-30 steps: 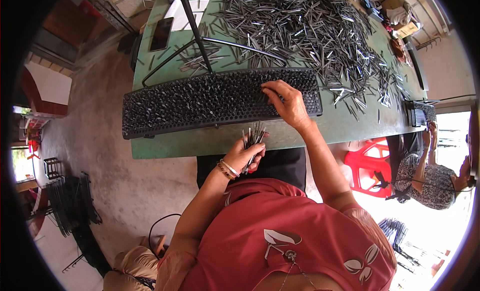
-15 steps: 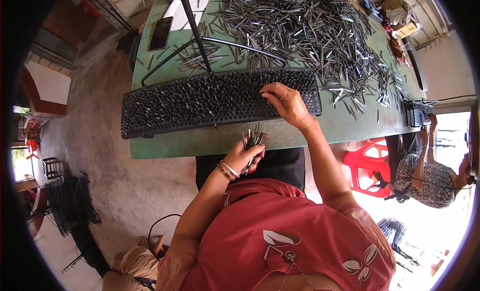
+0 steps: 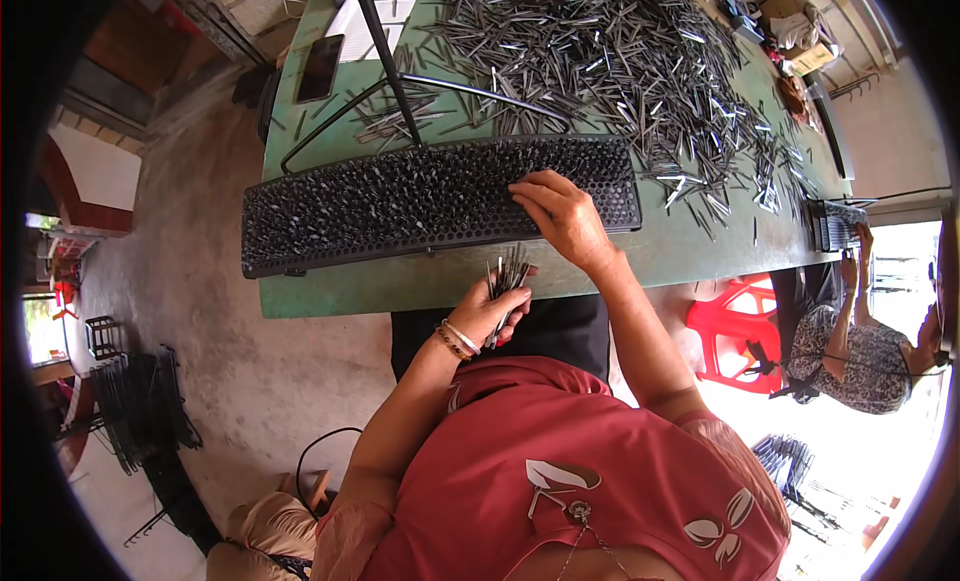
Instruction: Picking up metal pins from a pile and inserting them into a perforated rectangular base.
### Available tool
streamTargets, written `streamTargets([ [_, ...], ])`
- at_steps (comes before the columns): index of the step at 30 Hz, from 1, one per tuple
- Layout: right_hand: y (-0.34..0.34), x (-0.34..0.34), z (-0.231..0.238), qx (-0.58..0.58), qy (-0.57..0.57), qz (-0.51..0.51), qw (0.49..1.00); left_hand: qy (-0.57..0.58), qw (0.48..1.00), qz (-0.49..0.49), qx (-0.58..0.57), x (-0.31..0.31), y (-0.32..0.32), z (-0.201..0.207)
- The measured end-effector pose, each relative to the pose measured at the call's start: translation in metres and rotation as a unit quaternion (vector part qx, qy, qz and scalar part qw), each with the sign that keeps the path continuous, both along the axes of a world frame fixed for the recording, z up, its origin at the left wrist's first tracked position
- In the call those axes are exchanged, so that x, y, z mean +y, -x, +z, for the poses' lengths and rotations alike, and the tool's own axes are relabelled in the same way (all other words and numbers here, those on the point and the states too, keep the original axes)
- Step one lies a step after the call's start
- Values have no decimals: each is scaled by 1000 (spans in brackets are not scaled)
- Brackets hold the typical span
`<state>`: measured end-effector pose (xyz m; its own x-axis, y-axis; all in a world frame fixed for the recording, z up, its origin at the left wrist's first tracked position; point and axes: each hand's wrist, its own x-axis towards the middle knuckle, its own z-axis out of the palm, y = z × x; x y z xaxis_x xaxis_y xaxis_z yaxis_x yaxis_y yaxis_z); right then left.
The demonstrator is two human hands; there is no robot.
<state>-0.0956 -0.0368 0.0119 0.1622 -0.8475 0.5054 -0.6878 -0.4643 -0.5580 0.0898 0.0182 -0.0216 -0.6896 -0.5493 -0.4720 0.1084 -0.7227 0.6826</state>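
My left hand [image 3: 495, 313], with bracelets at the wrist, is closed round a bundle of thin dark strips [image 3: 508, 273] just off the table's near edge. The strips point up and away from me. Across the near part of the table lies a long black perforated panel [image 3: 350, 243], densely filled with short dark pieces over most of its face, with bare holes along the near edge. Over the right half of this panel, my right hand [image 3: 562, 213] is closed in a pinch at its surface. Whatever sits between those fingertips is too small to make out.
A large heap of similar strips [image 3: 620, 61] covers the back of the green table [image 3: 370, 297]. A phone [image 3: 320, 69] and paper [image 3: 372, 29] lie far left. Black metal rods [image 3: 388, 61] rise behind the panel. Another person [image 3: 850, 356] works at right, near a red stool [image 3: 735, 331].
My right hand has shifted slightly left and toward me across the panel, still pinched. My left hand and its bundle stay in place.
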Motion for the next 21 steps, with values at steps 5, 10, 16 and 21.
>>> streamTargets([
  [5,-4,2,1,-26,-3,17,1000,7,1000,-15,8,1,0,-5],
  [10,-3,5,-2,1,2,-13,1000,1,1000,-7,22,2,2,-7],
  [16,-7,10,-5,0,9,-45,999,3,1000,-2,9,2,2,-3],
  [21,-9,11,-9,-22,12,-62,998,-4,1000,-5,14,2,2,-2],
])
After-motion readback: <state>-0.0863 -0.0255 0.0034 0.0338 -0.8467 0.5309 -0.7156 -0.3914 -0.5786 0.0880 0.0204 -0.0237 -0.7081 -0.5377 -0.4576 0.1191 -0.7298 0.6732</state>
